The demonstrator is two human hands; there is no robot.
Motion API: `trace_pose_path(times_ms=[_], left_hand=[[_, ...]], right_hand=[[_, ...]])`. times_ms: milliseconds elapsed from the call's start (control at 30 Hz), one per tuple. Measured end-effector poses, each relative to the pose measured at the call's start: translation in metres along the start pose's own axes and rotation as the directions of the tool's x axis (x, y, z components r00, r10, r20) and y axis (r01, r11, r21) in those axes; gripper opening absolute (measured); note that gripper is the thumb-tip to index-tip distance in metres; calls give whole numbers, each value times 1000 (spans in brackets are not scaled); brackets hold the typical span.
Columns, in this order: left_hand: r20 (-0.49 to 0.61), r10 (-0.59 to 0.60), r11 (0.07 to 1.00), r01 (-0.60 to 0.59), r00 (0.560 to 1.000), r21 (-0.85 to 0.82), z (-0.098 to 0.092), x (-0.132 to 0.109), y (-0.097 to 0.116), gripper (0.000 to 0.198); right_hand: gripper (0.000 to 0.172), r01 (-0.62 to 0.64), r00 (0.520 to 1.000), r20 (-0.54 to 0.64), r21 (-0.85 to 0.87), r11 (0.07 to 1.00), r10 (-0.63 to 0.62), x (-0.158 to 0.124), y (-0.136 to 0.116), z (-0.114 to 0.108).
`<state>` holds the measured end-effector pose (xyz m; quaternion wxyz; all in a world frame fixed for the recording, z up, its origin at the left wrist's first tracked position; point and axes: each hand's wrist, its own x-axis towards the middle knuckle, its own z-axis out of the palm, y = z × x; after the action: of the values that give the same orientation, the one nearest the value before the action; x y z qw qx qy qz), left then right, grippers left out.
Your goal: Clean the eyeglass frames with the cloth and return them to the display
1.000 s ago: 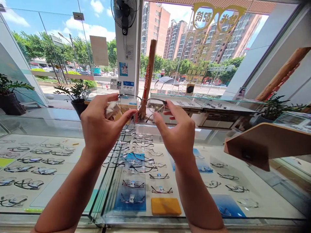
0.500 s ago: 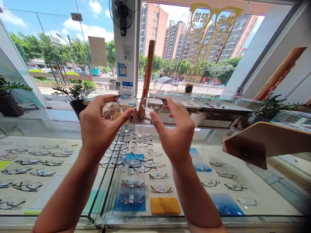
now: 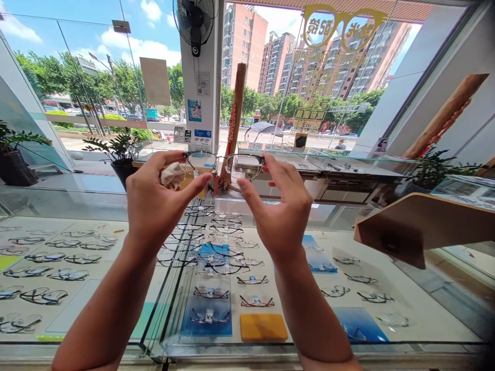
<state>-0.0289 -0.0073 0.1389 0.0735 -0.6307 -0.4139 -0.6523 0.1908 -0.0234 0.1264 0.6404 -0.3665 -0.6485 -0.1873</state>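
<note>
A pair of eyeglasses [image 3: 220, 156] with dark upper rims and clear lenses is held up level above the glass display counter. My left hand [image 3: 157, 193] grips its left end between forefinger and thumb. Tucked in that same hand is a crumpled whitish cloth [image 3: 172, 175]. On the other end, my right hand [image 3: 279, 203] has its forefinger at the dark corner of the frame and its thumb near the lower rim. The temples of the glasses are hard to make out.
Below lies the glass display counter [image 3: 309, 337] with rows of eyeglasses [image 3: 211, 292] and an orange case [image 3: 263, 327]. A brown board [image 3: 421, 221] juts in at right. Beyond stand a potted plant [image 3: 122, 167], a wooden post [image 3: 236, 111], a wall fan [image 3: 194, 23] and large windows.
The eyeglasses have tilted very slightly in my hands. Both hands keep almost the same place and grip.
</note>
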Motion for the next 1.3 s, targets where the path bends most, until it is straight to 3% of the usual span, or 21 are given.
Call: trace_pose_path(times_ms=[333, 533, 700, 867, 1300], left_hand=[[69, -64, 998, 63, 996, 21, -2, 1, 2, 51], [53, -78, 997, 77, 996, 16, -2, 0, 3, 53], [-57, 7, 1000, -7, 998, 0, 4, -2, -4, 57], [-102, 63, 998, -64, 993, -8, 6, -4, -6, 57], [-110, 118, 992, -122, 987, -30, 3, -4, -1, 57]], right_hand=[[50, 6, 1000, -3, -27, 1000, -6, -1, 2, 1], [52, -26, 999, 19, 16, 1000, 26, 0, 4, 2], [49, -166, 983, 104, 121, 979, 154, 3, 8, 3], [52, -256, 960, 164, 197, 946, 225, 2, 13, 7], [53, -294, 951, 178, 257, 921, 254, 1, 16, 11]])
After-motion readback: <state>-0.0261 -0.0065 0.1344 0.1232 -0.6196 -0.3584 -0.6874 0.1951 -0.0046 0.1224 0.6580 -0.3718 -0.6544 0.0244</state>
